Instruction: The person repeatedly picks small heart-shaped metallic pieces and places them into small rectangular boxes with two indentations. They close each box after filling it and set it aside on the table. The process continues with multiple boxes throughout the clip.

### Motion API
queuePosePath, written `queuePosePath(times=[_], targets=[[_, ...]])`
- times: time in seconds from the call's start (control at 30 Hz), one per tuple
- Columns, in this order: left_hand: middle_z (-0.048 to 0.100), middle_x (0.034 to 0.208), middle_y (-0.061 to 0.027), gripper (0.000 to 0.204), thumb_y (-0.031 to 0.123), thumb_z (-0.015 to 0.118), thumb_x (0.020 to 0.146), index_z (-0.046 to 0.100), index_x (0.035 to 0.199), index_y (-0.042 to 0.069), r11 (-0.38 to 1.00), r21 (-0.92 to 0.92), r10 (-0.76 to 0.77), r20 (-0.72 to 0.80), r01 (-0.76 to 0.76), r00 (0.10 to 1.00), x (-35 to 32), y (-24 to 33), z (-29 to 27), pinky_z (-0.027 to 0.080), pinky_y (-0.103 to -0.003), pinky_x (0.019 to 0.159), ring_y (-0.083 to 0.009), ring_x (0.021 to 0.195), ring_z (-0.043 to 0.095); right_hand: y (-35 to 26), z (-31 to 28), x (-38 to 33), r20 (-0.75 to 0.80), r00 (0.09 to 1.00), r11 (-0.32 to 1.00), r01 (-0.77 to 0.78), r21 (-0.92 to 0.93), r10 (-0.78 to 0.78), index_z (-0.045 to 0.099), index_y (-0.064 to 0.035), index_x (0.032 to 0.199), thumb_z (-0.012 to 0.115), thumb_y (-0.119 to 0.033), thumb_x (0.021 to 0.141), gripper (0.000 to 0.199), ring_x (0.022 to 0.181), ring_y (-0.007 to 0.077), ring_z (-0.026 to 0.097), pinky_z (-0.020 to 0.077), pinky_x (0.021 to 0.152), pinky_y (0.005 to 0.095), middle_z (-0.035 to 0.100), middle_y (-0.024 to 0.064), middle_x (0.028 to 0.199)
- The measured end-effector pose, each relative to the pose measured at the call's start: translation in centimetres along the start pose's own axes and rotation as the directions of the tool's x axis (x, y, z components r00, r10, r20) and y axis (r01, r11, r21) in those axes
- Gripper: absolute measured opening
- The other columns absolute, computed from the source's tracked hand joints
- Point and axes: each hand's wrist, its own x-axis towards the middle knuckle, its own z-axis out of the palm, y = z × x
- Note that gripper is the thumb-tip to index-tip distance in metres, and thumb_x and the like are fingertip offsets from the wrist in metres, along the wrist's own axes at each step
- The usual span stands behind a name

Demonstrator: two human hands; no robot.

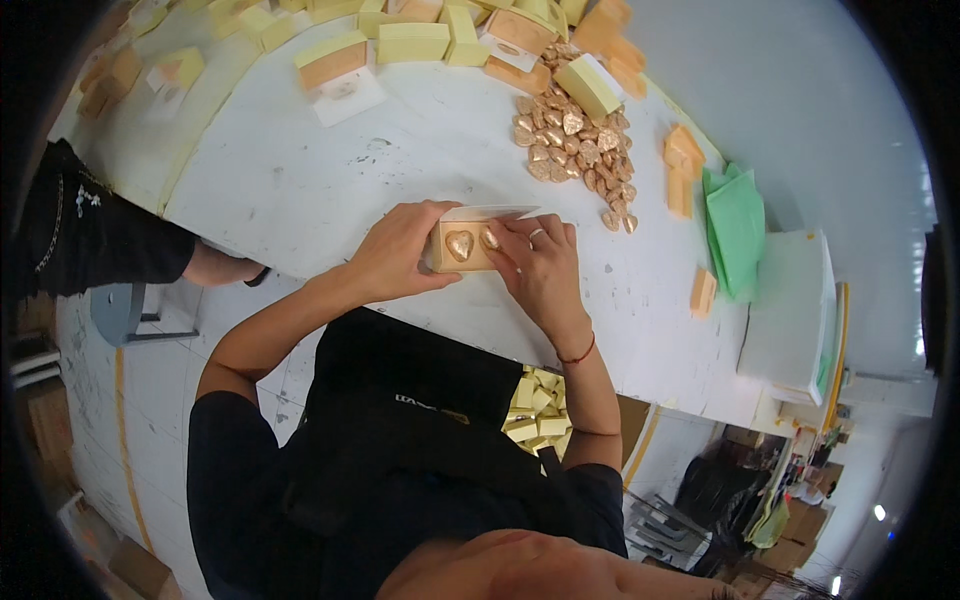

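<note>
My left hand grips the left end of a small open box with a peach insert, held above the white table. Its white lid flap stands up at the far side. One gold foil-wrapped heart sits in the left hollow of the insert. A second gold heart is at the right hollow, pinched by the fingertips of my right hand, which wears a ring. The fingers partly hide this second heart, so I cannot tell how deep it sits.
A heap of gold hearts lies ahead to the right, with a yellow box on it. Several yellow boxes line the far side. Peach inserts and green sheets lie at right. Another person's arm is at left.
</note>
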Motion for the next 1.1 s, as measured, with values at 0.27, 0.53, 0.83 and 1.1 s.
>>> queuePosePath(times=[0.27,0.53,0.83,1.1], targets=[[0.06,0.119,-0.0152,0.08,0.029,0.086,0.071,0.047,0.137,0.008,0.999,-0.005,0.041,-0.004,-0.041,0.999,-0.2,-0.2,0.5,0.044,-0.043,0.097,-0.0353,0.109,0.055,-0.3,-0.4,-1.4,0.048,0.999,0.998,0.001,-0.065,0.002,0.076,-0.0126,0.103,0.08,-0.014,0.078,0.026,0.093,0.0197,0.057,0.0379,0.085,0.0367,0.072,0.0003,0.101],[0.06,0.118,-0.0161,0.08,0.03,0.086,0.071,0.047,0.137,0.007,1.0,-0.012,0.028,-0.013,-0.029,1.0,-0.3,-0.3,0.6,0.045,-0.043,0.097,-0.0366,0.109,0.056,-3.3,0.3,-1.7,0.142,0.984,0.994,0.102,0.034,-0.106,0.066,-0.0101,0.125,0.07,-0.003,0.077,0.048,0.124,0.0297,0.052,0.036,0.095,0.045,0.065,0.0053,0.128],[0.06,0.121,-0.0161,0.077,0.027,0.083,0.072,0.047,0.137,0.007,1.0,0.017,0.027,0.005,-0.027,1.0,-0.2,-0.2,0.3,0.044,-0.044,0.098,-0.0364,0.111,0.056,-7.2,0.9,-4.5,0.238,0.969,0.998,-0.054,-0.02,0.057,0.044,0.0088,0.141,0.066,-0.017,0.087,0.064,0.146,0.0418,0.03,0.0162,0.117,0.0593,0.043,0.0263,0.148],[0.06,0.123,-0.0156,0.077,0.028,0.084,0.072,0.047,0.136,0.008,0.999,0.012,0.038,0.0,-0.038,0.999,-0.3,-0.5,0.6,0.045,-0.044,0.098,-0.0359,0.112,0.056,-6.7,1.2,-3.1,0.126,0.992,0.996,-0.007,-0.091,0.019,0.065,0.0019,0.12,0.071,-0.016,0.083,0.041,0.128,0.0322,0.054,0.0271,0.113,0.0566,0.065,0.018,0.123]])
